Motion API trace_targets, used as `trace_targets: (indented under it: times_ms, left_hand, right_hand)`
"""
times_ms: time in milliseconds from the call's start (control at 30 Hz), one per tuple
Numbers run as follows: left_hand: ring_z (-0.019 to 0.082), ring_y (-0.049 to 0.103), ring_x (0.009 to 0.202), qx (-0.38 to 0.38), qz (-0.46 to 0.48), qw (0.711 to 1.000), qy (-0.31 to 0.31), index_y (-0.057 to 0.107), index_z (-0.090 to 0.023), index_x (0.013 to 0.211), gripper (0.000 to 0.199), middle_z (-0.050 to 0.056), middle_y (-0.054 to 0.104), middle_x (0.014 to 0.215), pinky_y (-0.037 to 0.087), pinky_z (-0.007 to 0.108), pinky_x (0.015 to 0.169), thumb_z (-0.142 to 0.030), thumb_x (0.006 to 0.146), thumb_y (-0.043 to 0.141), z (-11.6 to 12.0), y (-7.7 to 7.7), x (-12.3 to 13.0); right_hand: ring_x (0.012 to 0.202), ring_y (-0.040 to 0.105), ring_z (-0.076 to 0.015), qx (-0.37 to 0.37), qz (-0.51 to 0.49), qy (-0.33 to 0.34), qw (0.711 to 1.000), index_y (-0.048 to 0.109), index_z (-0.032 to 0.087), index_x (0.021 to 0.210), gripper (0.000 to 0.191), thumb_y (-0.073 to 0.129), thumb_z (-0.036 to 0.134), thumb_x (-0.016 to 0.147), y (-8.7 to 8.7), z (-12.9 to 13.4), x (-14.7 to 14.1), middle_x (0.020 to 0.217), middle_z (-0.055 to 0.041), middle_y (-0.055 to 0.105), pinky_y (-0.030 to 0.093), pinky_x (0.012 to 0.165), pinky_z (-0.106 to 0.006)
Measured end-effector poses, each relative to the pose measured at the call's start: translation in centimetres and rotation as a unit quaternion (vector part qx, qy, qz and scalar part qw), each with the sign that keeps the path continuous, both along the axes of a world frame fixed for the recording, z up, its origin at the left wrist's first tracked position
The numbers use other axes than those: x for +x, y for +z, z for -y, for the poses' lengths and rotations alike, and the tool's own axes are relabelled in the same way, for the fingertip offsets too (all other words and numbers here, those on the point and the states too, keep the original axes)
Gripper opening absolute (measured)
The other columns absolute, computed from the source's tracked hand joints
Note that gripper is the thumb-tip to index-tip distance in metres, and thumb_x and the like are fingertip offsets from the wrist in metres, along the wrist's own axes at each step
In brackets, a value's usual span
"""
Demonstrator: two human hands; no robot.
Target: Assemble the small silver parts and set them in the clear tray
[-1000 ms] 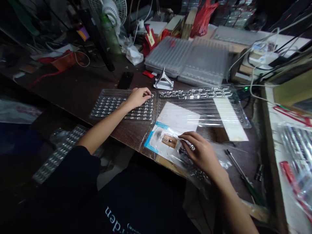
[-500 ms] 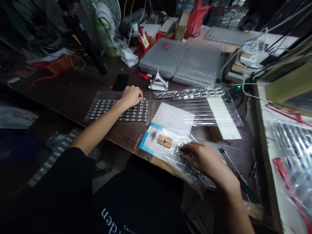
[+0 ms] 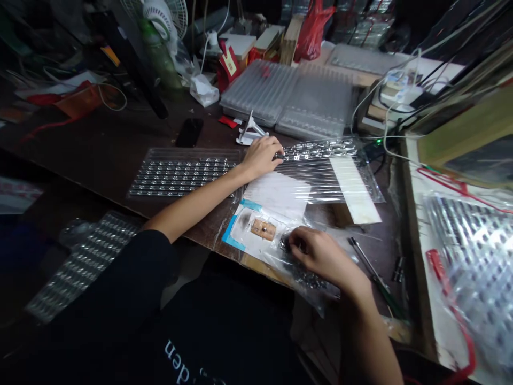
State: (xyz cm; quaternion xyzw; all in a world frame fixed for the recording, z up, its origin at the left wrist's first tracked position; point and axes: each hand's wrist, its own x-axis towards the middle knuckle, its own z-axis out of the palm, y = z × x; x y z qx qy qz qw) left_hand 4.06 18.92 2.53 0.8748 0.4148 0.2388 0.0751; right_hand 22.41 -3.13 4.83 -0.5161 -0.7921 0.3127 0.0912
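My left hand (image 3: pixel 260 158) rests its fingertips at the left end of a row of small metal parts (image 3: pixel 318 149), which lies along the far edge of a clear ribbed plastic tray (image 3: pixel 316 184). Whatever the fingertips may hold is hidden. Behind my left wrist is another clear tray (image 3: pixel 192 152), filled with rows of similar metal parts. My right hand (image 3: pixel 316 254) is curled over small dark metal parts (image 3: pixel 306 279) in a clear plastic bag (image 3: pixel 320 299). Beside those fingers, a small tan piece (image 3: pixel 263 230) sits on a white card edged with blue tape (image 3: pixel 234 235).
A screwdriver (image 3: pixel 374 278) lies right of my right hand. Stacked clear trays (image 3: pixel 286 99), a white stand (image 3: pixel 249 131) and a black phone (image 3: pixel 189 132) lie beyond my left hand. A bag of metal parts (image 3: pixel 468 267) lies on the right; a fan (image 3: pixel 160 13) stands behind.
My left hand has moved right, from the filled tray to the row of parts on the other tray. My right hand stays over the bag, and the view has shifted.
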Motion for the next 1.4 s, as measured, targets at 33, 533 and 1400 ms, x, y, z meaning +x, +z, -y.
trace_targets:
  times_ms: [33, 533, 1400]
  left_hand:
    - [0.030, 0.057, 0.110, 0.000, -0.001, 1.000, -0.002, 0.073, -0.017, 0.091, 0.012, 0.009, 0.067, 0.110, 0.042, 0.045, 0.096, -0.022, 0.081, 0.075, -0.1, -0.1, 0.5]
    - [0.017, 0.064, 0.092, -0.204, 0.110, 0.969, -0.080, 0.063, -0.017, 0.098, 0.010, 0.004, 0.068, 0.097, 0.049, 0.029, 0.083, -0.012, 0.092, 0.055, 15.2, 0.8, -6.1]
    - [0.018, 0.069, 0.088, -0.137, 0.181, 0.974, -0.026, 0.069, -0.020, 0.087, 0.004, 0.001, 0.076, 0.091, 0.047, 0.032, 0.082, -0.022, 0.090, 0.069, 18.3, -2.6, -6.9]
  right_hand:
    - [0.072, 0.063, -0.0188, 0.004, -0.007, -0.005, 1.000, 0.062, 0.023, 0.087, 0.014, 0.052, 0.013, 0.087, 0.0, -0.1, 0.0, 0.083, -0.0041, 0.069, 0.046, 0.065, -0.030]
    - [0.087, 0.068, -0.0217, 0.098, -0.124, -0.058, 0.986, 0.071, 0.019, 0.100, 0.021, 0.051, 0.024, 0.097, -0.8, -0.3, -0.1, 0.097, -0.0089, 0.072, 0.051, 0.078, -0.034]
    - [0.085, 0.068, -0.0210, 0.077, -0.021, -0.072, 0.994, 0.071, 0.017, 0.104, 0.022, 0.052, 0.015, 0.094, -2.6, -0.8, -4.2, 0.101, -0.0093, 0.072, 0.050, 0.074, -0.030]
